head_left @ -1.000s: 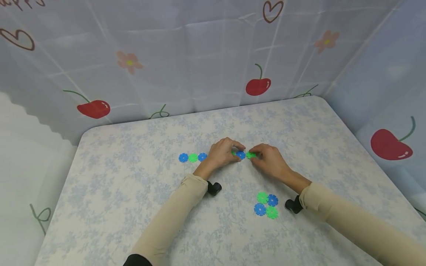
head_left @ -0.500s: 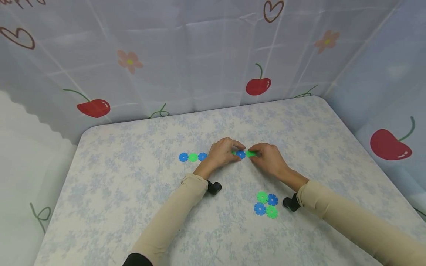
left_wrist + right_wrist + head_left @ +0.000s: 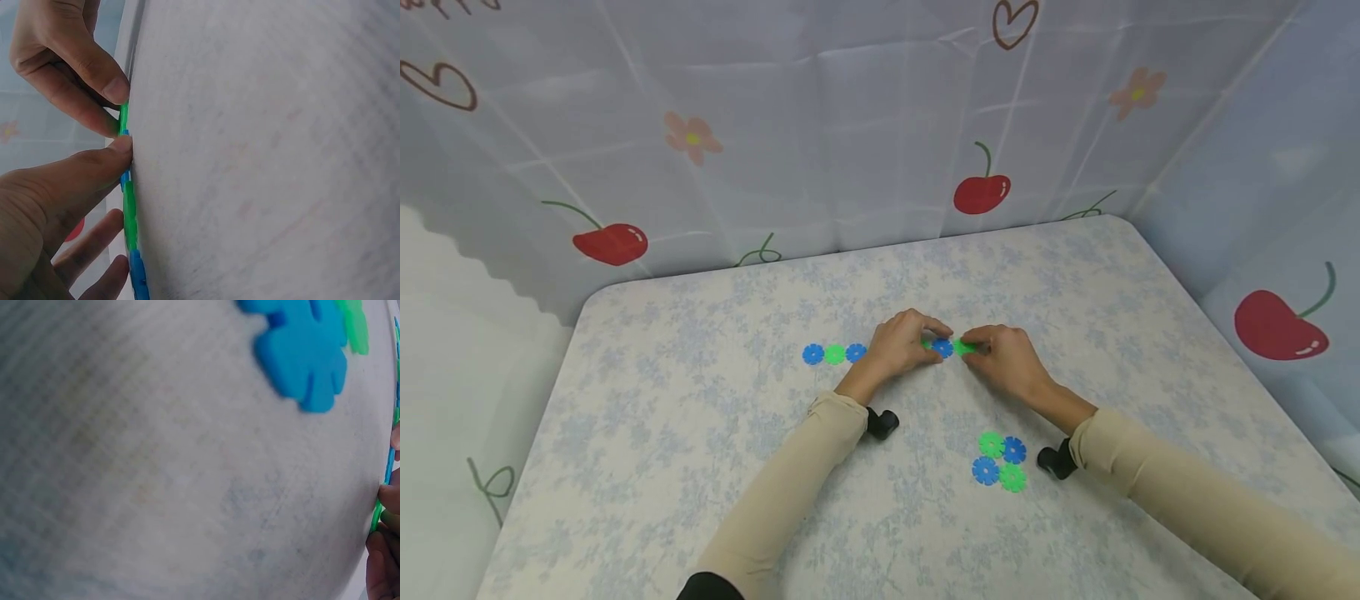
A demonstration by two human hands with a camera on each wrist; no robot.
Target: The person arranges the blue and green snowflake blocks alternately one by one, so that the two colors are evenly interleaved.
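A row of notched plastic discs, blue and green by turns, lies across the table; its middle is hidden behind my left hand (image 3: 901,343). Between that hand's thumb and forefinger is a blue notched disc (image 3: 942,348) near the row's right end. My right hand (image 3: 1009,360) pinches the green notched disc (image 3: 964,347) at the end, its edge right at the blue one. In the left wrist view, the pinched green disc (image 3: 123,117) stands in line with the blue one, and another green disc (image 3: 130,215) follows under the left hand.
Closer to me lies a cluster of loose discs, two green and two blue, including a blue disc (image 3: 986,471) and a green disc (image 3: 1012,477). The row's left end shows a blue disc (image 3: 813,354). A printed curtain hangs behind the patterned tabletop (image 3: 700,433).
The right hand and forearm have shifted slightly left, bringing the green disc closer against the blue one. The left hand stays in place.
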